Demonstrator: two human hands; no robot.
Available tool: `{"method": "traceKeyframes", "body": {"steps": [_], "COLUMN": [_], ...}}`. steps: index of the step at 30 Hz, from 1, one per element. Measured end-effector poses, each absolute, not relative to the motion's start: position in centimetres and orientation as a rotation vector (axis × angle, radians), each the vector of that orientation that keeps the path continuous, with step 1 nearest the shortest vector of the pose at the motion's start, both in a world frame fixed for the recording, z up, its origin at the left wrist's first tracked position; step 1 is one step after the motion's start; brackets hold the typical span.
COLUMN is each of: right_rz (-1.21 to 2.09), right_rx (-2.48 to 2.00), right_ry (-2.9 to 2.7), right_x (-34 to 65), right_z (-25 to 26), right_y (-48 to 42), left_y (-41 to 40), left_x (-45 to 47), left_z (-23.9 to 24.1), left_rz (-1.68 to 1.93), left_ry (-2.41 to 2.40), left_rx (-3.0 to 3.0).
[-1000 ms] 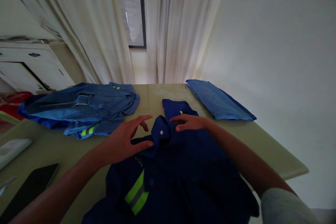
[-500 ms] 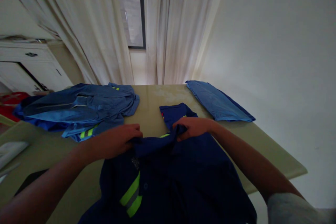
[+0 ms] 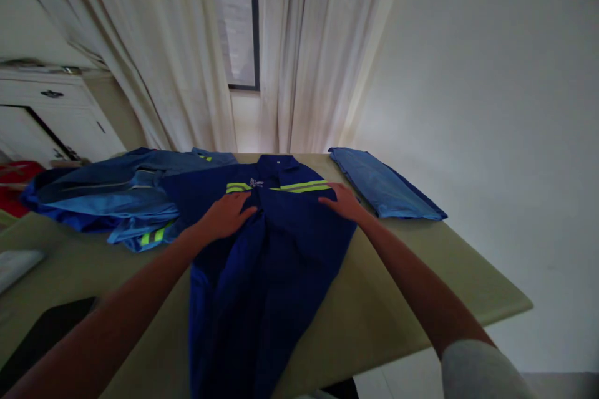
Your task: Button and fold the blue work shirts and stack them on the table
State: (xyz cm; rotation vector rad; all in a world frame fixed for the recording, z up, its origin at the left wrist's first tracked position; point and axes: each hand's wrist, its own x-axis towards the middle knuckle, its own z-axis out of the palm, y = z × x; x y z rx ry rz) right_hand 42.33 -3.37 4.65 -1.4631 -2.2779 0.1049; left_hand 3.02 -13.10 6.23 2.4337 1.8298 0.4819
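A navy work jacket (image 3: 299, 243) lies spread over the table, its collar at the far end and its lower part reaching down toward me. Yellow-green and grey reflective bands run across its chest. My left hand (image 3: 231, 215) rests on the left side of the chest below the band, fingers stretched and apart. On the opposite side my right hand (image 3: 344, 201) lies on the cloth by the end of the band, also with fingers spread. One sleeve of the jacket extends left over the pile of lighter blue garments.
Lighter blue work garments (image 3: 126, 190) lie heaped on the table (image 3: 384, 299) at the left. A folded blue garment (image 3: 386, 184) sits at the far right. A dark flat object (image 3: 51, 330) is at the near left. Curtains (image 3: 322, 43) and a white cabinet (image 3: 51, 109) stand behind.
The jacket's collar has moved from my hands near me to the table's far end, and the jacket now lies flat. Both hands have let go of the collar and opened on the chest.
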Motion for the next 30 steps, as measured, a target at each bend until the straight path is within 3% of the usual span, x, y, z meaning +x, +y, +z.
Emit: {"method": "traceKeyframes", "body": {"steps": [3, 6, 11, 16, 20, 22, 26, 30], "right_rz": [0.217, 0.170, 0.226, 0.479, 0.608, 0.591, 0.554, 0.670], "right_rx": [-1.512, -1.562, -1.618, -1.190, -1.339, -1.485, -1.582, -1.374], "right_ry": [-2.334, -2.271, -2.244, -1.962, -1.749, -1.685, -1.579, -1.873], "right_x": [43.5, 43.2, 42.6, 49.2, 58.2, 61.4, 61.5, 55.4], "right_z": [0.0, -1.4, 0.7, 2.7, 2.2, 1.9, 2.5, 3.4], "right_y": [-7.6, -9.2, -8.2, -10.7, -16.1, -19.0, -23.8, -27.2], "left_y": [-17.7, -20.4, -20.6, -24.2, -29.0, -30.1, -30.3, -31.6], "left_x": [2.9, 4.2, 7.3, 10.1, 11.3, 11.2, 10.8, 11.0], "left_z": [1.2, 0.5, 4.2, 8.9, 12.7, 13.5, 11.0, 5.5], "left_rz": [0.412, 0.477, 0.467, 0.821, 0.565, 0.459, 0.399, 0.206], "left_ry": [1.855, 1.814, 1.694, 1.238, 0.539, 0.462, 0.794, 0.899], "left_rx": [2.346, 2.317, 2.367, 2.045, 1.680, 1.659, 1.976, 2.292]}}
